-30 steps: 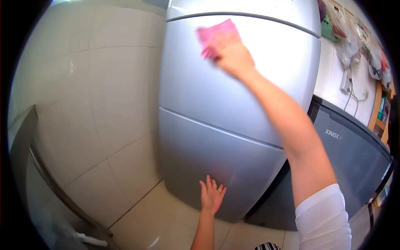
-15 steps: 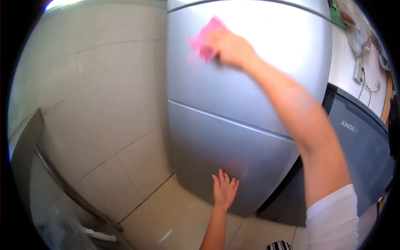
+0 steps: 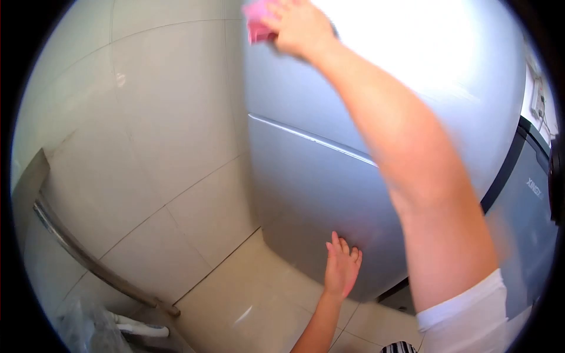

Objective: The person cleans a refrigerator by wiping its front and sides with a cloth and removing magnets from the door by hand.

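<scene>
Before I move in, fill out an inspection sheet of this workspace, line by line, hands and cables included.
Surface: silver fridge, strong glare on the upper door.
Job's things: pink cloth at the upper door's left edge, partly cut off by the frame.
Clutter: clear plastic bag and white tube, lower left.
Hands: right hand holds the cloth; left hand open, fingers up, low by the fridge, contact unclear.
Cables: thin wires by the far-right wall; ends unclear.
Surroundings: tiled wall and metal bar left, grey appliance right, tiled floor below.
</scene>
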`<state>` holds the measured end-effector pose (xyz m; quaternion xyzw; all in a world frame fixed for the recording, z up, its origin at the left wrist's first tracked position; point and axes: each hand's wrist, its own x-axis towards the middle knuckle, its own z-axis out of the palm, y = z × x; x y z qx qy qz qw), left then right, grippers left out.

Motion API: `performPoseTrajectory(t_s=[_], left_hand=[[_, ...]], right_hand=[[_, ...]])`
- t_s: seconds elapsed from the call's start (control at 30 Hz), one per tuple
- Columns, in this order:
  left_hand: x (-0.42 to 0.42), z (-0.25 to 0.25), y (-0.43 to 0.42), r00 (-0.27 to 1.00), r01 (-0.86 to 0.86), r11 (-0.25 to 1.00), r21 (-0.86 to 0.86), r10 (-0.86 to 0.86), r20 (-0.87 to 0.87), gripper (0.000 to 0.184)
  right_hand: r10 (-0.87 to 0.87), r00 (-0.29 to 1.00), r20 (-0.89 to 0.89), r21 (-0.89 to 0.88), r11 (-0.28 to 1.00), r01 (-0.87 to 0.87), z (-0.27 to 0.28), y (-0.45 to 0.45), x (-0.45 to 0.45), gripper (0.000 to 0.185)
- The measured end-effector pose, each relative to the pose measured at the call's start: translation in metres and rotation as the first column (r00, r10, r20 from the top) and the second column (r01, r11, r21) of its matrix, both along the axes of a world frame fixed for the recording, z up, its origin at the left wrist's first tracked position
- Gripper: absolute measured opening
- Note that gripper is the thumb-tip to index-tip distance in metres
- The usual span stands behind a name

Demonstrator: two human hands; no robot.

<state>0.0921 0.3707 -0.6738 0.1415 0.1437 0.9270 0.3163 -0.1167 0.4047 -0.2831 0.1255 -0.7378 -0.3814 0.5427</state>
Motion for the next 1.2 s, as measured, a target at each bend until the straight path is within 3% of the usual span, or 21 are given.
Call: performPoseTrajectory(t_s=[0.03, 0.07, 0.13, 0.27, 0.37, 0.5, 0.67, 0.77, 1.0, 1.1, 1.2], left_hand=[[0.0, 0.0, 0.0, 1.0, 0.01, 0.999, 0.032, -0.01, 0.022, 0.085], [-0.003, -0.007, 0.002, 1.0, 0.026, 0.998, 0.053, -0.026, -0.014, 0.085], [-0.004, -0.011, 0.003, 0.998, 0.015, 0.999, 0.036, -0.013, -0.056, 0.086], [-0.002, -0.012, 0.004, 0.998, -0.01, 1.0, 0.009, 0.011, -0.068, 0.089], [0.005, 0.007, -0.006, 0.999, -0.019, 0.992, -0.122, 0.024, 0.036, 0.093], [-0.002, -0.005, -0.009, 0.998, 0.046, 0.996, -0.073, -0.048, -0.036, 0.092], [-0.001, -0.002, -0.01, 0.997, 0.051, 0.995, -0.088, -0.056, -0.061, 0.089], [0.0, 0.001, -0.01, 0.997, 0.036, 0.995, -0.098, -0.043, -0.066, 0.088], [0.0, 0.002, -0.011, 0.999, 0.044, 0.994, -0.101, -0.046, -0.011, 0.091], [-0.002, 0.0, -0.01, 0.998, 0.037, 0.995, -0.092, -0.042, -0.046, 0.092], [-0.003, 0.001, -0.011, 0.997, 0.053, 0.993, -0.106, -0.058, -0.044, 0.093]], right_hand=[[-0.117, 0.993, 0.029, 0.039, 0.993, 0.115, -0.021, -0.012, -0.005, 0.036], [-0.091, 0.992, 0.082, 0.023, 0.996, 0.09, -0.045, -0.015, -0.017, 0.037], [-0.228, 0.934, 0.274, 0.1, 0.973, 0.208, -0.083, -0.027, -0.016, 0.041], [-0.206, 0.936, 0.286, 0.109, 0.977, 0.182, -0.132, -0.025, -0.011, 0.041], [-0.17, 0.932, 0.32, 0.125, 0.983, 0.136, -0.141, -0.01, 0.014, 0.041], [0.026, 0.867, 0.498, 0.202, 0.968, -0.146, -0.141, 0.053, 0.11, 0.046], [-0.032, 0.86, 0.51, 0.229, 0.968, -0.099, -0.134, 0.066, 0.169, 0.048], [-0.025, 0.902, 0.432, 0.22, 0.972, -0.078, -0.14, 0.044, 0.12, 0.047], [-0.212, 0.914, 0.346, 0.165, 0.973, 0.164, -0.154, -0.016, 0.019, 0.043], [-0.316, 0.83, 0.459, 0.191, 0.948, 0.255, -0.148, -0.014, 0.053, 0.044], [-0.249, 0.879, 0.406, 0.301, 0.945, 0.129, -0.148, 0.04, 0.134, 0.047]])
